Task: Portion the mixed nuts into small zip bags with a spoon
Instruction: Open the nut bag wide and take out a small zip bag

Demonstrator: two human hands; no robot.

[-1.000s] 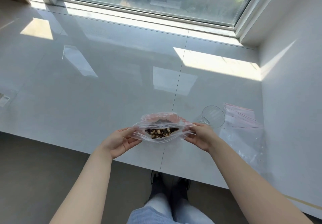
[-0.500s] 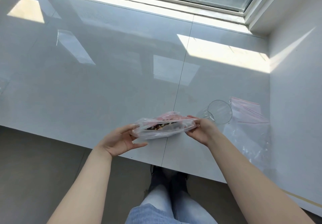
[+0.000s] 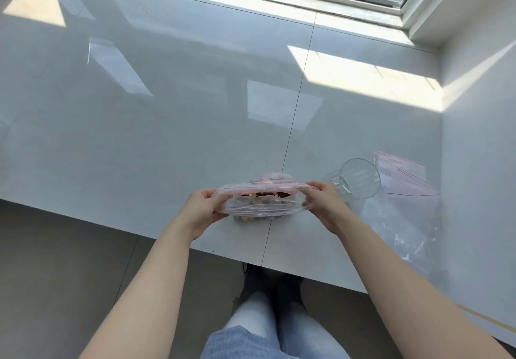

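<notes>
Clear crinkled plastic zip bag of mixed nuts held near the glossy white surface's front edge.
Its ends are pinched by the left hand and right hand; a ribbed clear glass lies tipped rightward.

Both forearms reach forward, left hand and right hand each in a pinching grip.

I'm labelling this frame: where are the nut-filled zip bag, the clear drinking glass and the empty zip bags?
Clear nut-filled zip bag [image 3: 259, 208], head view, front wall.
Clear drinking glass [image 3: 360, 178], head view, open mouth.
Empty red-striped zip bags [image 3: 402, 177], head view, top bag.
</notes>
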